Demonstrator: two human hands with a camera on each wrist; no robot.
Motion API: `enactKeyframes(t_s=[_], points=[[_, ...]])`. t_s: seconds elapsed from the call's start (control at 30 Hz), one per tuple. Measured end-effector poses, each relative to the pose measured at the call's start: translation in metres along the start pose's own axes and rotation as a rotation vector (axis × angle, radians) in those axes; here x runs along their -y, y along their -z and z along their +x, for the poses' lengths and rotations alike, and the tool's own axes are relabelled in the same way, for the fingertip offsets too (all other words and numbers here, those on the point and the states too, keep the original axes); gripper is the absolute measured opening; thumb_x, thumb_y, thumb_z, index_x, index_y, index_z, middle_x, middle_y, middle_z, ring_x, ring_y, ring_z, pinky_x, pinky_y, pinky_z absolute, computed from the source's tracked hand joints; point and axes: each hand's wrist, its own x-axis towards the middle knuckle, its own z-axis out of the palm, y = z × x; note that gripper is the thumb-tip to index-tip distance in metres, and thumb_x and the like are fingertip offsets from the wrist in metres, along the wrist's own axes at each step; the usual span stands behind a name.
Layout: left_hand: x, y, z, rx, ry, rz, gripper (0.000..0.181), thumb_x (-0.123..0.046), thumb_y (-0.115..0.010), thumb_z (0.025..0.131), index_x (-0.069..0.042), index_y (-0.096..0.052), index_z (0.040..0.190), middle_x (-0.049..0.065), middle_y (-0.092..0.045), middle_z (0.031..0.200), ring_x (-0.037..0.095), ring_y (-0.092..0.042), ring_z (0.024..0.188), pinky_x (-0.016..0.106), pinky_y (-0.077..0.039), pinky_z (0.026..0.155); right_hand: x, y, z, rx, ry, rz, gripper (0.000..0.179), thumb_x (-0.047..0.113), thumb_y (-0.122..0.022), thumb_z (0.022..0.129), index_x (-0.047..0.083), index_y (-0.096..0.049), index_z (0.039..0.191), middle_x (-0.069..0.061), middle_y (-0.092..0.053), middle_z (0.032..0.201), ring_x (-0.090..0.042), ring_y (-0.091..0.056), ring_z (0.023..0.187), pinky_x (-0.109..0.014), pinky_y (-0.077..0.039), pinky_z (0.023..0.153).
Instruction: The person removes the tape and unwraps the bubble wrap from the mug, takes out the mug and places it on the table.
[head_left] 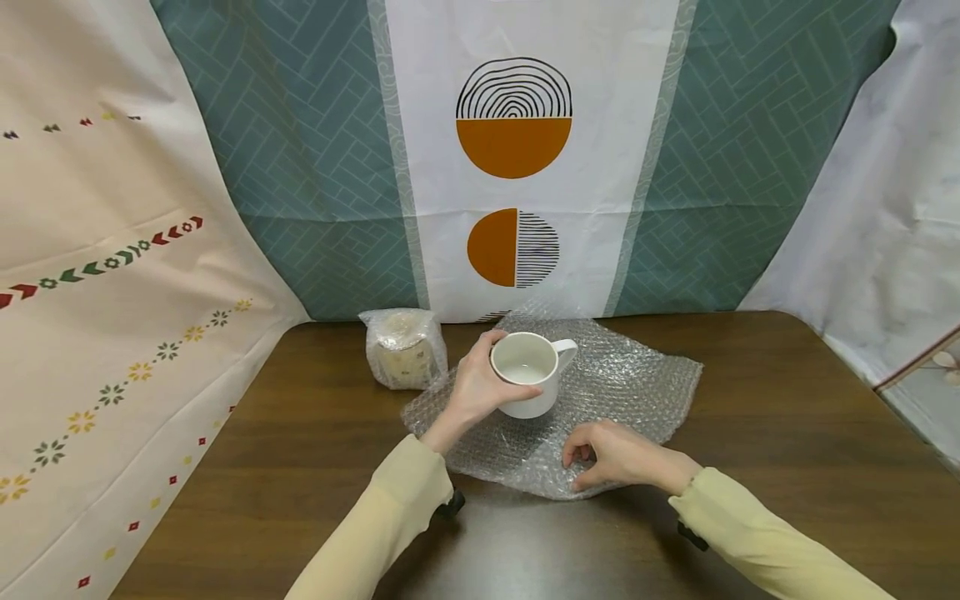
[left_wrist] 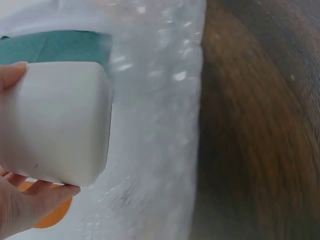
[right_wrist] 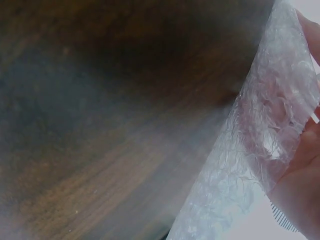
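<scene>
Mid-frame, our left hand (head_left: 483, 379) curls round the mug (head_left: 544, 390); toward lower right, our bent right hand (head_left: 622, 454) pinches the bubble wrap (head_left: 630, 387).

The left hand (head_left: 480, 379) grips a white mug (head_left: 529, 406), bubble wrap (head_left: 626, 383) beneath. The right hand (head_left: 617, 454), fingers curled, holds the wrap's near edge. Left of the left hand, a wrapped bundle (head_left: 405, 354) stands on the table (head_left: 300, 467).
</scene>
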Motion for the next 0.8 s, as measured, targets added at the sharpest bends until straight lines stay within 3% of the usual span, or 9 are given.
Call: enactKeyframes(t_s=[0.3,0.5,0.8], points=[[-0.01,0.028,-0.005,-0.073,-0.021,0.0,0.082,-0.024,-0.089,0.052,-0.005,-0.047,0.12,0.007,-0.054,0.107,0.023,-0.054,0.089,0.033,-0.046,0.068,0.001,0.0,0.0,0.007,-0.007,0.004,0.022,0.027,-0.079,0.068,0.021,-0.064,0.082,0.013,-0.053,0.077,-0.008,-0.051,0.07,-0.024,-0.043,0.06],[-0.016,0.046,-0.008,-0.104,0.021,0.005,0.08,-0.022,-0.09,0.051,-0.006,-0.048,0.117,0.007,-0.056,0.104,0.022,-0.055,0.088,0.033,-0.046,0.068,0.001,0.0,0.0,0.013,-0.023,0.014,0.022,0.026,-0.079,0.068,0.02,-0.064,0.082,0.013,-0.054,0.077,-0.008,-0.051,0.071,-0.025,-0.043,0.06],[-0.015,0.076,-0.013,-0.162,0.019,0.018,0.08,-0.024,-0.088,0.053,-0.006,-0.046,0.118,0.007,-0.052,0.108,0.023,-0.052,0.092,0.034,-0.044,0.072,0.002,0.001,0.001,0.021,-0.025,0.013,0.021,0.027,-0.079,0.069,0.022,-0.064,0.083,0.014,-0.053,0.077,-0.008,-0.05,0.07,-0.025,-0.043,0.06]])
